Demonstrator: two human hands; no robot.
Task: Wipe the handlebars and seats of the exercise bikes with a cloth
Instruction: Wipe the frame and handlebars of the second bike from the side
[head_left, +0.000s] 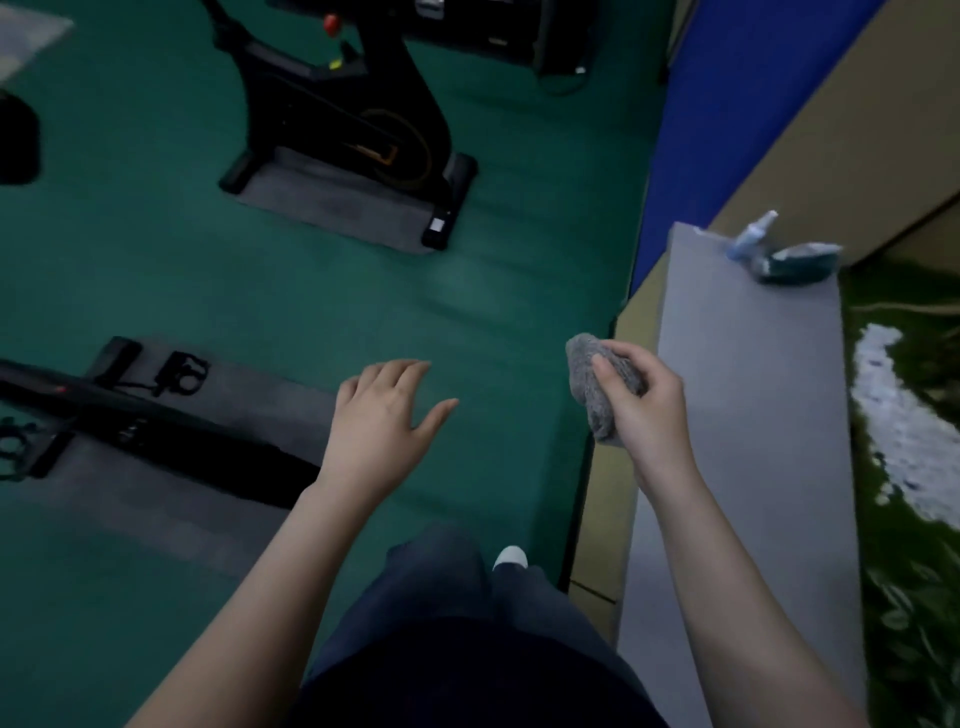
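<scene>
Seen from the head camera, a person stands on green gym flooring, the right hand curled around a bunched grey cloth beside a grey ledge. The left hand hangs empty, fingers spread and relaxed. One black exercise bike stands ahead on a mat; part of another lies at left. A spray bottle rests on the ledge's far end.

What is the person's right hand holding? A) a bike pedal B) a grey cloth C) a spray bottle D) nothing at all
B: the right hand has its fingers curled round a bunched grey cloth, while the spray bottle lies apart on the grey ledge.
</scene>
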